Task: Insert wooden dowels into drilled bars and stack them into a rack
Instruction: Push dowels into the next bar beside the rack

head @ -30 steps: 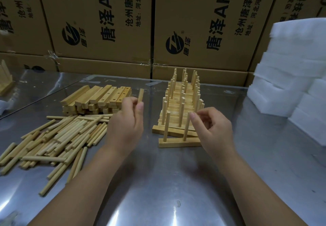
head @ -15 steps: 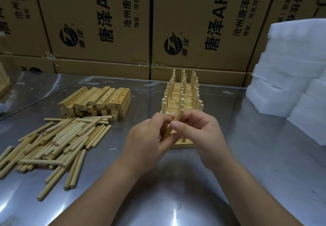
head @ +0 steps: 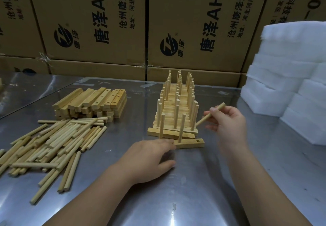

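Head view looks down on a shiny steel table [head: 194, 181]. A short pale wooden drilled bar [head: 189, 143] lies flat on it, nearest the person and just in front of the rack of stacked bars with upright pegs [head: 176, 106]. Two pegs already stand in that bar. The third hole [head: 198, 140], at its right end, is empty and faces up.

The left hand [head: 150, 157] lies low on the table with its fingers nearly straight and their tips against the bar's left end, gripping nothing. It is apparently there to steady the bar so it cannot slide or tip when a peg goes in.

The right hand [head: 227, 121] pinches a pale round wooden dowel [head: 202, 121] between thumb and fingertips. The dowel is raised above and to the right of the empty hole and slanted with its lower end toward the bar, likely to line it up.

Spares sit on the left hand's side: a loose heap of dowels [head: 53, 141] and, behind it, a neat stack of drilled bars [head: 91, 100]. Brown printed cardboard boxes [head: 97, 23] and white foam blocks [head: 291, 67] wall the table.
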